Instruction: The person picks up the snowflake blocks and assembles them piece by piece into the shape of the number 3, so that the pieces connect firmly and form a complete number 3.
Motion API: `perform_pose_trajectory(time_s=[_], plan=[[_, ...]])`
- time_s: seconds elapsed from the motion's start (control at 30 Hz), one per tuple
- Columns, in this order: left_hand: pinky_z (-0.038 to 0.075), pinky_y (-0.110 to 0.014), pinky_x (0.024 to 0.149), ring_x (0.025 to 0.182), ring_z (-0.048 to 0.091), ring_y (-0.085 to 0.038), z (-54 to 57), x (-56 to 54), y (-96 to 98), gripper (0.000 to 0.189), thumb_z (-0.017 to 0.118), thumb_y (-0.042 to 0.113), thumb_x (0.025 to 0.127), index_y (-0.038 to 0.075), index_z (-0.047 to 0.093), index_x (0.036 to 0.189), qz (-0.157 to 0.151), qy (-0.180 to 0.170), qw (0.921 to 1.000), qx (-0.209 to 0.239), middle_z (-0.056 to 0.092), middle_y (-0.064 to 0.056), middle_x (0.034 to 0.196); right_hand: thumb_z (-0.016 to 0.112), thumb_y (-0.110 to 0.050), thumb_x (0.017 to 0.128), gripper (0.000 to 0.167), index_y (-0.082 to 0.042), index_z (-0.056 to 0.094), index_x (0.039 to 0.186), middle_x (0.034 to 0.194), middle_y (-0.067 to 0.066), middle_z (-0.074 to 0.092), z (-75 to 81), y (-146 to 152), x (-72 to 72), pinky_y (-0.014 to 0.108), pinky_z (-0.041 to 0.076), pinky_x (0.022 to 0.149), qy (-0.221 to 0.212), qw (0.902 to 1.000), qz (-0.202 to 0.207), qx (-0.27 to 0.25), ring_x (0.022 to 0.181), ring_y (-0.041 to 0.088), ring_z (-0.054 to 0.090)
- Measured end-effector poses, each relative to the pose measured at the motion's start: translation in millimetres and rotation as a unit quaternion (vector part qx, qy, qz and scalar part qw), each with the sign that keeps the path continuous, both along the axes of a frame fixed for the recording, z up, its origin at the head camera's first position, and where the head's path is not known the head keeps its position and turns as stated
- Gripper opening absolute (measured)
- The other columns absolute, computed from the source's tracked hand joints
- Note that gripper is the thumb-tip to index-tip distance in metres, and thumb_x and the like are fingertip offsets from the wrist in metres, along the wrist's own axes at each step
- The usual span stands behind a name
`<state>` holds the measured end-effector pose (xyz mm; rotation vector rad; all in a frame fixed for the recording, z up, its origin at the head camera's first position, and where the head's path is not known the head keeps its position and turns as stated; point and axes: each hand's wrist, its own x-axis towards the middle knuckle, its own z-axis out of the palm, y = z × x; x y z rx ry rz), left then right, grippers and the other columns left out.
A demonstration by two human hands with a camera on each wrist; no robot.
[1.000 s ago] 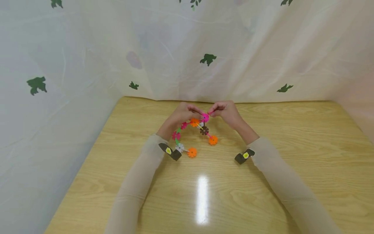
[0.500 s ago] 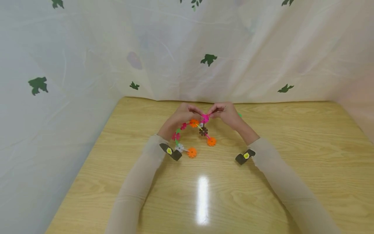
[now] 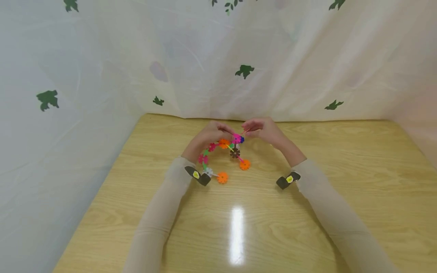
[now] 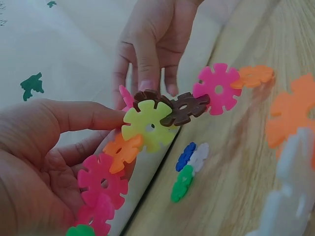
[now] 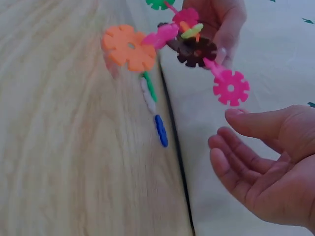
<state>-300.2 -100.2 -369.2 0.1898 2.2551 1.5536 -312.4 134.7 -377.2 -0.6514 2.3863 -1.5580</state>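
Flower-disc chain (image 4: 145,123), notched plastic; left grip (image 3: 209,135) pinches it; right grip (image 5: 273,184) parted, empty; wood-grain table (image 3: 273,220) beneath.

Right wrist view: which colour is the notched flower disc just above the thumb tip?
The notched flower disc is pink; the right wrist view shows it best.

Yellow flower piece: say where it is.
In the left wrist view, the yellow piece is just left of centre, beside the left hand, between an orange piece at lower left and a brown piece at right.
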Motion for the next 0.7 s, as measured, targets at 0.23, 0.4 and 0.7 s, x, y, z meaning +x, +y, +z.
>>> perform_pose_trajectory(time_s=[0.23, 0.4, 0.7], plan=[[0.050, -0.024, 0.073, 0.085, 0.060, -0.014, 5.5, -1.8, -6.6, 0.024, 0.078, 0.016, 0.087, 0.007, 0.077, 0.110, 0.004, -0.002, 0.9997, -0.024, 0.075, -0.002, 0.097, 0.077, -0.007, 0.090, 0.047, 0.002, 0.063, 0.134, 0.132, 0.028, 0.062, -1.8, 1.5, -12.9, 0.051, 0.056, 0.099, 0.005, 0.9885, 0.064, 0.136, 0.119, 0.045, 0.062], [0.049, -0.025, 0.072, 0.086, 0.060, -0.015, 7.1, -4.8, -13.2, 0.024, 0.077, 0.016, 0.089, 0.007, 0.077, 0.111, 0.002, 0.005, 0.9997, -0.024, 0.074, -0.001, 0.097, 0.082, -0.012, 0.085, 0.048, 0.000, 0.068, 0.129, 0.125, 0.024, 0.069, -14.8, -4.4, -24.3, 0.051, 0.058, 0.093, 0.064, 0.9686, 0.121, 0.208, 0.109, 0.041, 0.067], [0.050, -0.027, 0.073, 0.087, 0.060, -0.017, 15.1, -4.5, -23.3, 0.022, 0.075, 0.016, 0.090, 0.008, 0.077, 0.110, 0.012, 0.012, 0.9997, -0.015, 0.073, -0.002, 0.098, 0.082, -0.005, 0.083, 0.029, 0.002, 0.076, 0.111, 0.106, 0.020, 0.075, -20.8, -11.8, -23.7, 0.046, 0.059, 0.088, 0.103, 0.9643, 0.136, 0.203, 0.097, 0.033, 0.068]])
